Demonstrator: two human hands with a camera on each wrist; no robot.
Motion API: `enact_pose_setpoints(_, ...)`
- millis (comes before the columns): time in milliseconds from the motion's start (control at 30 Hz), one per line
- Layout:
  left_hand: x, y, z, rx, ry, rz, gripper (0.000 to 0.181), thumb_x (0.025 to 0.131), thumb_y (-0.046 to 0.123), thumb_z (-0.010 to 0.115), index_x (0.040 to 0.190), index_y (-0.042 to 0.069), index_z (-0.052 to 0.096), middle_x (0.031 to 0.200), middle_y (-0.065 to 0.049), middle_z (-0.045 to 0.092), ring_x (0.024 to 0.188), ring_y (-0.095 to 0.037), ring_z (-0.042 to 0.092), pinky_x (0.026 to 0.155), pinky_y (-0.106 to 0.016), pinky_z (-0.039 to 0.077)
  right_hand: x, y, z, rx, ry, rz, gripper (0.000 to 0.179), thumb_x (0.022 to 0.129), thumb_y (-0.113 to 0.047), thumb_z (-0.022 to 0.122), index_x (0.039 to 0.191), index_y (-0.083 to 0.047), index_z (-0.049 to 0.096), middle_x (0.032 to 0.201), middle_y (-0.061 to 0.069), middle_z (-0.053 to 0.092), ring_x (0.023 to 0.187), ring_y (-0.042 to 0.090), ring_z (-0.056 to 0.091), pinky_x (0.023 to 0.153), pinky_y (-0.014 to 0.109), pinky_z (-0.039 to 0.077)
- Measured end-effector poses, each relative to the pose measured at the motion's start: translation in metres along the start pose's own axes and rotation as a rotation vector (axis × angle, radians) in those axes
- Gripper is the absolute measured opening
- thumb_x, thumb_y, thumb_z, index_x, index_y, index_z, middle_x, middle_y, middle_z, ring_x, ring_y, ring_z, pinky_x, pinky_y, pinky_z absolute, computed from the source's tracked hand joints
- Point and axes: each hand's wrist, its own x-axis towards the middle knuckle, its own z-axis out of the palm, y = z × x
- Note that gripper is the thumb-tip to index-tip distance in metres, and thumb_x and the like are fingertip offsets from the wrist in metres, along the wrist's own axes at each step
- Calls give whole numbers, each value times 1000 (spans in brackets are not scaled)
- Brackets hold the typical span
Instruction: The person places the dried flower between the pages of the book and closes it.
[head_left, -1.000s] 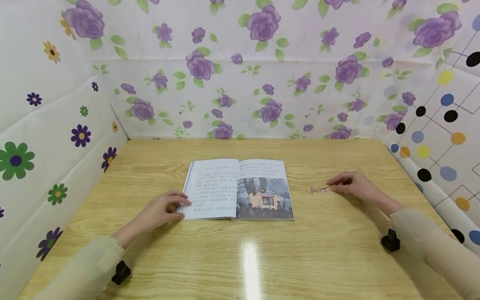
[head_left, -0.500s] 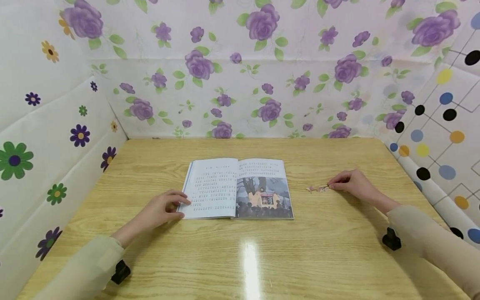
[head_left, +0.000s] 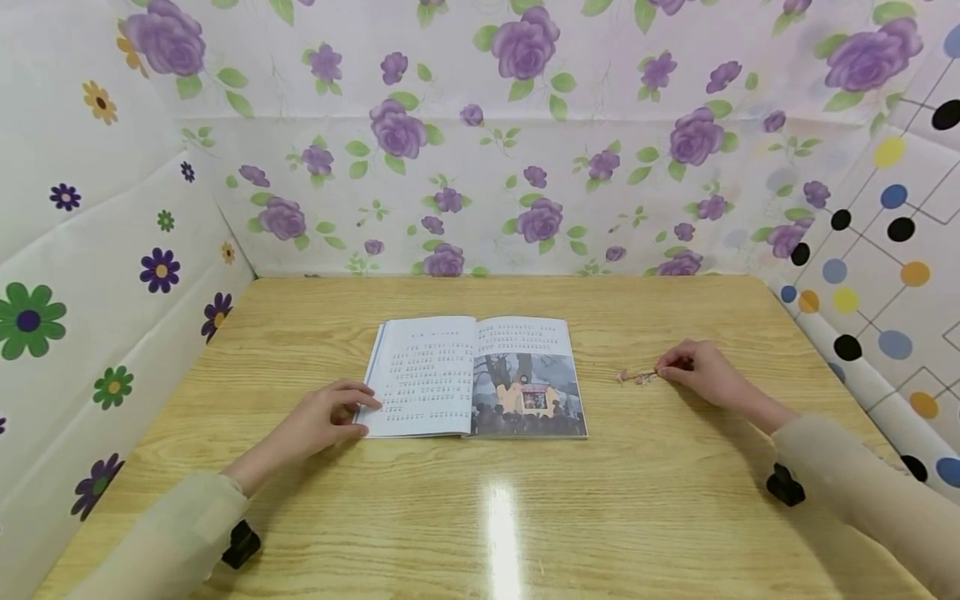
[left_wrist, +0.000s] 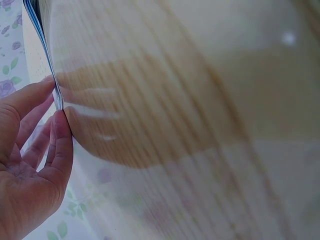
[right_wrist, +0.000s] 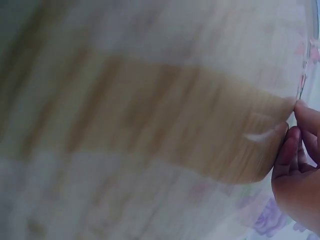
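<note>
An open book (head_left: 435, 379) lies on the wooden table, text on its left page and a dark illustration on its right. My left hand (head_left: 318, 417) rests at the book's lower left corner, fingers on the page and thumb near the corner. In the left wrist view the fingertips (left_wrist: 59, 119) touch the book's edge (left_wrist: 49, 60). To the right of the book, my right hand (head_left: 705, 379) pinches one end of a thin stick with small pink flowers (head_left: 636, 378), whose flowered end points toward the book. In the right wrist view the stick (right_wrist: 303, 85) is partly cut off.
The wooden table (head_left: 480, 500) is glossy and reflects a light near its front. A floral cloth (head_left: 465, 167) stands along the back, with patterned cloths at the left and right sides. A black wrist camera (head_left: 784, 485) hangs under the right sleeve.
The right hand and the flowered stick have shifted slightly, with a little adjustment of the fingers on the stick. The left hand and the book have stayed in place.
</note>
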Motion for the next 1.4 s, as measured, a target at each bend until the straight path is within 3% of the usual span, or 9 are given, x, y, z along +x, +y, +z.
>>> enact_pose_setpoints(267, 0, -1, 1, 4, 6, 8, 27, 85, 10, 77, 112, 12, 74, 131, -16, 60, 94, -17, 59, 74, -24, 53, 0, 0, 8, -105, 6, -63, 8, 96, -8, 63, 90, -9, 68, 92, 9, 62, 81, 13, 52, 70, 25, 46)
enact_pose_setpoints(633, -5, -2, 4, 3, 14, -4, 28, 85, 8, 76, 113, 12, 74, 131, -15, 60, 94, -16, 61, 74, -22, 53, 8, -17, 6, 7, 2, -23, 5, 98, -11, 60, 97, -9, 65, 89, 7, 68, 75, 8, 60, 65, 22, 48)
enact_pose_setpoints(933, -5, -1, 3, 3, 15, -1, 29, 85, 9, 76, 114, 11, 73, 131, -16, 59, 93, -15, 61, 73, -22, 53, 33, -43, -12, 55, 28, 2, 16, 101, -16, 57, 107, -11, 71, 105, 13, 72, 91, 32, 66, 67, 23, 51)
enact_pose_setpoints(1233, -4, -2, 5, -2, 25, 16, 29, 84, 8, 77, 113, 11, 73, 131, -16, 60, 91, -14, 60, 73, -22, 53, 63, -78, -14, 81, 30, -18, 18, 102, -18, 54, 109, -19, 71, 110, 10, 70, 95, 27, 65, 72, 30, 51)
enact_pose_setpoints(1400, -3, 0, 4, -12, 27, 15, 30, 84, 8, 77, 113, 10, 73, 131, -16, 60, 91, -14, 60, 73, -23, 53, 78, -96, -11, 106, 14, -42, 18, 102, -20, 54, 110, -17, 70, 112, 11, 70, 94, 23, 64, 74, 33, 51)
